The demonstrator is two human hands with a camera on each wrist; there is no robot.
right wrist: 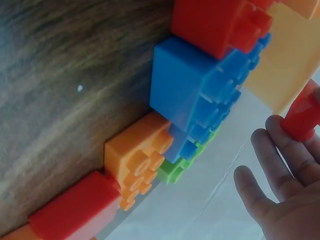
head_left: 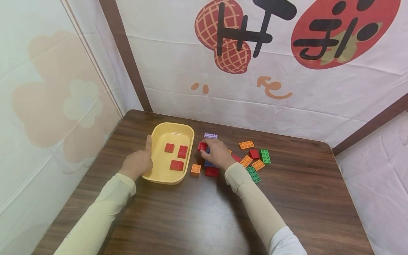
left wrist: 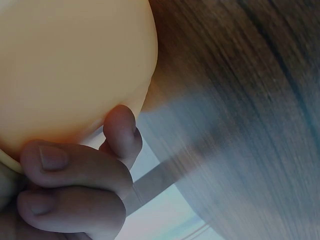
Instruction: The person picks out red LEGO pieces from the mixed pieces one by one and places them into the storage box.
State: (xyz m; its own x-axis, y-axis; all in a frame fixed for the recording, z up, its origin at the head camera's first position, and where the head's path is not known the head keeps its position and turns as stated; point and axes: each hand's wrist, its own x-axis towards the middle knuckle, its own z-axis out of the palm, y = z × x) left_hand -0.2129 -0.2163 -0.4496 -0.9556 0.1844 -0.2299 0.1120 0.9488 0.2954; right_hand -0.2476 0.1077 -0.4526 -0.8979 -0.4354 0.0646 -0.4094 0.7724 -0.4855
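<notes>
The wood-grain bench (head_left: 191,219) carries everything; on its left part sits the yellow tray (head_left: 164,173), upright, with a good deal of bare floor around the three red blocks (head_left: 182,152) in it; the left hand (head_left: 138,163) is at the tray's left side, index finger straight along the rim and the other fingers bent against the outer wall, so it seems to steady the tray; the right hand (head_left: 216,154) hangs over the loose pieces just right of the tray, its thumb and forefinger nearly closed in a pinch on a red block, the other fingers loosely spread and holding nothing.

Of the loose pieces, two long green blocks (head_left: 265,156) lie to the right among some orange blocks (head_left: 246,145); a purple block (head_left: 210,136) lies beyond the right hand and blue blocks (right wrist: 185,80) beneath it; smaller are a square orange block (head_left: 196,170) beside the tray and the pinched red block (right wrist: 302,112), near the tray's right wall; whether it is clear of the bench I cannot tell.

The step in hand looks like gathering red pieces into the tray; the next move would call for lifting this one over the right rim, then parting the fingers above bare floor.
</notes>
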